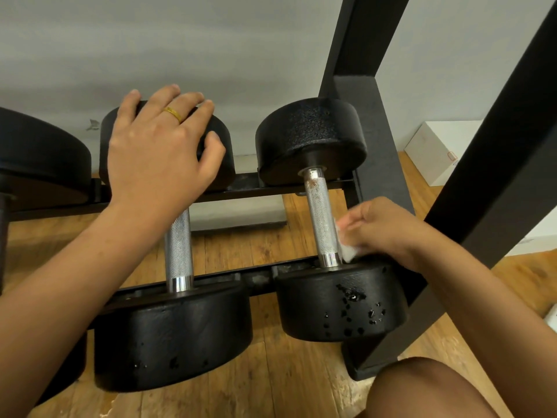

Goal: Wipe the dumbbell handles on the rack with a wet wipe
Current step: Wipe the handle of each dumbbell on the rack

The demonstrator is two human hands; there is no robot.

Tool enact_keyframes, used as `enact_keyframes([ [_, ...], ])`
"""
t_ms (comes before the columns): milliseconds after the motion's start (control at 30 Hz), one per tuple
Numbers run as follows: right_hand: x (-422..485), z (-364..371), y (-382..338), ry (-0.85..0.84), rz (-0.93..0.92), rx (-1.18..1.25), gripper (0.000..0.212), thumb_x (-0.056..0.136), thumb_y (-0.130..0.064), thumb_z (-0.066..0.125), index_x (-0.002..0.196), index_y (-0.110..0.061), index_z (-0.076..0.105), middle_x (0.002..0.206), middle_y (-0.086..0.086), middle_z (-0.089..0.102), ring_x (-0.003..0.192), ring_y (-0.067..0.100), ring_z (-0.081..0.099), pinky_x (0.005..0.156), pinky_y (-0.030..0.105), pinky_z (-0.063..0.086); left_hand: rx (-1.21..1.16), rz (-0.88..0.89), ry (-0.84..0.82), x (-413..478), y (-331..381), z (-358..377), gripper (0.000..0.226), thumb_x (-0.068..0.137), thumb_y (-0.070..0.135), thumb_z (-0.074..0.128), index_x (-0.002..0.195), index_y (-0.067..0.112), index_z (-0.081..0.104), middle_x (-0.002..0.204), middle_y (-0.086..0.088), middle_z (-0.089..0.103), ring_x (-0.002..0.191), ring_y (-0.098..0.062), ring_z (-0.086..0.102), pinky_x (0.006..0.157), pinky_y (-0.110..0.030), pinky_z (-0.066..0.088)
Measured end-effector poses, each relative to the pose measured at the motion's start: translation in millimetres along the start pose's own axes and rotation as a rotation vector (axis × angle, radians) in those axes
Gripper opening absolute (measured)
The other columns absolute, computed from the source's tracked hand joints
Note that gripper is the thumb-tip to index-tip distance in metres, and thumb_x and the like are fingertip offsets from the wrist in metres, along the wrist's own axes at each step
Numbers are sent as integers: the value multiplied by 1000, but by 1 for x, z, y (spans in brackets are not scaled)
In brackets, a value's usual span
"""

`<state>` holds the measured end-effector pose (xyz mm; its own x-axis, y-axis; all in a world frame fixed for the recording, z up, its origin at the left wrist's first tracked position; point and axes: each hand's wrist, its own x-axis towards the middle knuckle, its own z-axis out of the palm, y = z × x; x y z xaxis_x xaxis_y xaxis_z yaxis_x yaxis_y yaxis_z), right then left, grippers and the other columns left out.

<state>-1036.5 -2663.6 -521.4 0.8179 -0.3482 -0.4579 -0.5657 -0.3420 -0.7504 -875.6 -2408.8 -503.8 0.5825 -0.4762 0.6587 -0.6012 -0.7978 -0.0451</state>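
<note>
Dumbbell handle [319, 218], the right one of the pair: knurled steel, rust-specked toward its far end, sitting just left of the right hand [382, 227] with both heads on the rack rails [262, 277]. Takes the wet wipe [348, 250] against its right flank, low down, close to the near head [337, 300]. Shows no wipe contact higher up or on the left side.

Right hand: fingers bunched, clamped on the folded wipe and pressing it sideways to the steel. Left hand [159, 152]: well apart from the right, draped over the far head of the left dumbbell [221, 164], fingers curved over the rim and thumb down the near face, seemingly bracing.

Second handle [178, 248]: below the left wrist, bare, nothing touching it. Wet spots on the near head beneath the right hand.

Step in hand, by the look of it: wiping the right handle, at its near end. Next move probably calls for wrapping the wipe further round the bar and sliding away from the body, up toward the rusty patch, with firm pressure so the knurling gets cleaned; then shifting across to the handle under the left forearm.

Further out: black rack upright [482, 176] beyond the right hand, wooden floor [271, 372] underneath, white box [437, 149] past the upright, a bare knee [422, 387] below the right forearm.
</note>
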Motion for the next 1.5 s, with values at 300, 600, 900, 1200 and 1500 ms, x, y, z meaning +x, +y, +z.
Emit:
enact_keyframes([
  [300, -1, 3, 7, 166, -22, 261, 19, 88, 2, 70, 105, -4, 72, 92, 9, 75, 84, 20, 74, 76, 28, 61, 2, 13, -8, 0, -2, 0, 49, 105, 34, 38, 138, 8, 63, 141, -13, 63, 138, -32, 50, 117, -57, 31],
  [600, 17, 21, -31, 549, -545, -26, 7, 88, -18, 75, 92, -21, 79, 84, -12, 75, 79, 0, 69, 74, 17, 53, -16, 23, -38, 0, -3, -4, 51, 106, 36, 37, 141, 8, 60, 143, -13, 61, 140, -32, 48, 118, -58, 30],
  [900, 17, 24, -31, 578, -553, -163, 5, 90, -23, 73, 93, -25, 77, 82, -15, 71, 77, 1, 67, 71, 23, 55, -16, 18, -55, 1, -3, -4, 50, 105, 36, 37, 142, 9, 59, 144, -12, 61, 140, -31, 48, 118, -58, 30],
  [1200, 9, 25, -31, 536, -569, -374, 10, 91, -20, 71, 95, -17, 80, 84, -8, 74, 85, 9, 68, 85, 39, 57, -9, 14, -73, 1, -3, -6, 52, 105, 37, 36, 142, 10, 59, 144, -12, 60, 141, -31, 48, 118, -57, 29],
  [1500, 10, 22, -23, 505, -548, -188, 6, 89, -18, 74, 87, -20, 78, 74, -18, 69, 71, -2, 66, 69, 15, 52, -29, 6, -77, 1, -2, -7, 53, 106, 38, 35, 144, 10, 58, 146, -12, 59, 142, -30, 47, 119, -59, 29],
])
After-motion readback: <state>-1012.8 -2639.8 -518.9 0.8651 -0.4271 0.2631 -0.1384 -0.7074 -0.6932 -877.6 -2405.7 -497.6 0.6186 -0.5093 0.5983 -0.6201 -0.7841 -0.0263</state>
